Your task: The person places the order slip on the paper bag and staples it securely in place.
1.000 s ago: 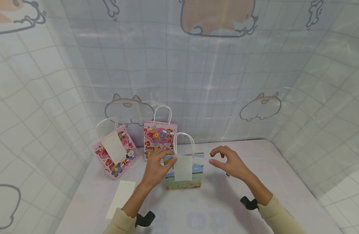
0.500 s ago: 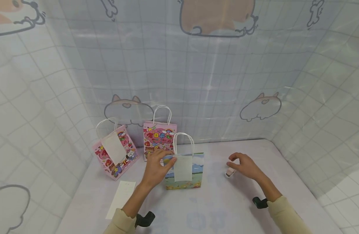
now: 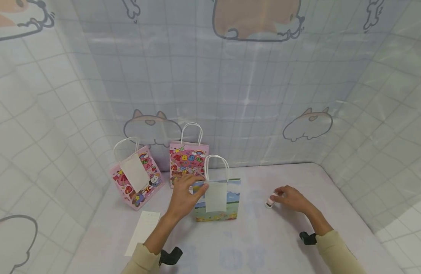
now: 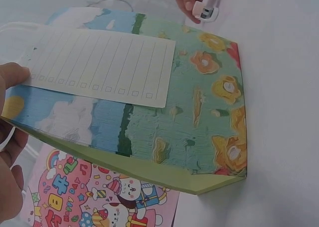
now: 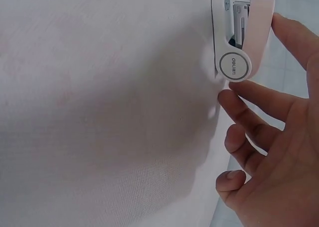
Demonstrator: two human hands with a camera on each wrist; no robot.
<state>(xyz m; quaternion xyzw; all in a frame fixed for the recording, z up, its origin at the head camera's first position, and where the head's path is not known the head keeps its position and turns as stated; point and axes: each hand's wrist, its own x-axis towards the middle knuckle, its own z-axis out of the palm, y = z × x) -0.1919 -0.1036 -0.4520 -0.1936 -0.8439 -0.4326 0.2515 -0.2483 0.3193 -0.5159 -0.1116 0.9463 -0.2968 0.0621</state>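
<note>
My left hand [image 3: 184,196] pinches the top left edge of a small paper gift bag [image 3: 232,205] with a painted meadow and flowers. The bag stands upright, its white handles raised. A white checklist slip [image 4: 107,65] lies flat on its front near the handles, with my left thumb at the slip's edge. To the right, my right hand [image 3: 292,199] has its thumb and index finger on a small pink and white stapler [image 5: 234,65] on the table. In the right wrist view the thumb touches its pink lever and the index finger its round hinge end; the other fingers are loosely bent.
Two pink cartoon gift bags stand at the back left: one leans [image 3: 155,179] with a white slip on its front, the other is upright [image 3: 188,152] behind the meadow bag. Another white slip [image 3: 142,230] lies on the table [image 3: 286,247] by my left forearm.
My right hand has moved right and down from beside the bag to the stapler, and its thumb and index finger now hold it. My left hand stays on the bag.
</note>
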